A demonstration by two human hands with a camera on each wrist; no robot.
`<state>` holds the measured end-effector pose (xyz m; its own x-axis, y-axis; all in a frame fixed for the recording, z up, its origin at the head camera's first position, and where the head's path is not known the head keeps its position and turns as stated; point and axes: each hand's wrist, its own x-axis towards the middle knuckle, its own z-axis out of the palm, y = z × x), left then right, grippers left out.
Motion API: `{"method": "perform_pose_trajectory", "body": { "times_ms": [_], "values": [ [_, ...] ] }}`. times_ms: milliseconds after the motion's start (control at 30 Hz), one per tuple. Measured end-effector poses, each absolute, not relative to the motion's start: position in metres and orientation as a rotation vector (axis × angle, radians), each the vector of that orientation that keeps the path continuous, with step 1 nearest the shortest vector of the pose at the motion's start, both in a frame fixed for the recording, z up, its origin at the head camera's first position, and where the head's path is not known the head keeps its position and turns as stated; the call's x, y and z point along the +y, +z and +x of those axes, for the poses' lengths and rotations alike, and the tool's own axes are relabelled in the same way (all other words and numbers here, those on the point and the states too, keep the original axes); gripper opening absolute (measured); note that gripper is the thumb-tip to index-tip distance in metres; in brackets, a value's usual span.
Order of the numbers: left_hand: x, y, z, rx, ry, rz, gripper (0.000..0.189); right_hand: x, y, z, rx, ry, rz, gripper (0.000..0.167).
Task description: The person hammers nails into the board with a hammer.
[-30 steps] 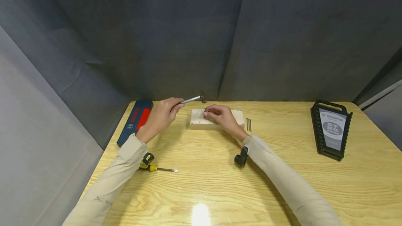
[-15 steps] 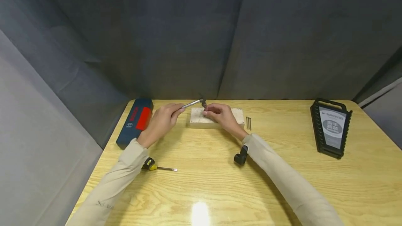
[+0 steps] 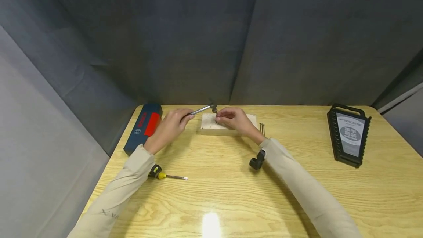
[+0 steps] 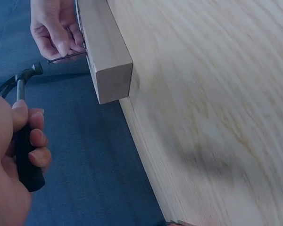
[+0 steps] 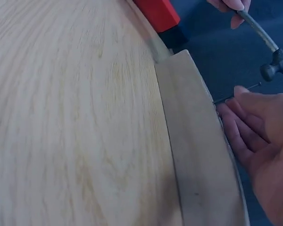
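Note:
My left hand (image 3: 170, 127) grips a small claw hammer (image 4: 20, 89) by its black handle, fingers curled round it. The thumb and fingers of my right hand (image 3: 235, 120) pinch a nail (image 5: 252, 86), which stands upright with its tip at the top face of a pale wooden block (image 3: 218, 132). In both wrist views a small gap shows between the hammer's striking face and the nail head. Lower on the nail, my right fingertips sit close to the block and hide part of the shank.
Beside the block's right end lie several loose nails (image 3: 262, 128). A blue and red Bosch case (image 3: 140, 131) is at the left, with a yellow-handled screwdriver (image 3: 172, 177) nearer me, partly behind the left wrist. The black wrench holder (image 3: 349, 135) lies far right; a dark curtain (image 3: 198, 47) hangs behind the table.
The hammer head has come down slightly toward the nail since one second ago. My right hand has shifted a little to the right, still pinching the nail.

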<state>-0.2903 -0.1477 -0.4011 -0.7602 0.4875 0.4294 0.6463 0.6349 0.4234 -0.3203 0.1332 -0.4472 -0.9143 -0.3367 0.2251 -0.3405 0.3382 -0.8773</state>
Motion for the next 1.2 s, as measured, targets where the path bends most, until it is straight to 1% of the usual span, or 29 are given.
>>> {"method": "perform_pose_trajectory", "body": {
  "times_ms": [267, 467, 600, 700, 867, 1200],
  "values": [
    [-0.149, -0.403, -0.292, -2.565, -0.856, -0.937, 0.02, 0.158, -0.435, -0.313, -2.592, 1.539, 0.721, 0.019],
    [-0.147, -0.405, -0.293, -2.554, -0.881, -0.948, 0.022, 0.184, -0.424, -0.305, -2.624, 1.461, 0.697, 0.021],
    [-0.146, -0.407, -0.291, -2.542, -0.872, -0.962, 0.021, 0.206, -0.42, -0.303, -2.627, 1.351, 0.662, 0.018],
    [-0.146, -0.408, -0.29, -2.537, -0.863, -0.978, 0.021, 0.223, -0.421, -0.302, -2.638, 1.269, 0.618, 0.014],
    [-0.147, -0.408, -0.287, -2.559, -0.864, -0.954, 0.023, 0.246, -0.424, -0.298, -2.722, 1.196, 0.524, 0.016],
    [-0.146, -0.408, -0.291, -2.537, -0.854, -0.954, 0.022, 0.278, -0.44, -0.292, -2.822, 0.996, 0.383, 0.012]
  ]
}}
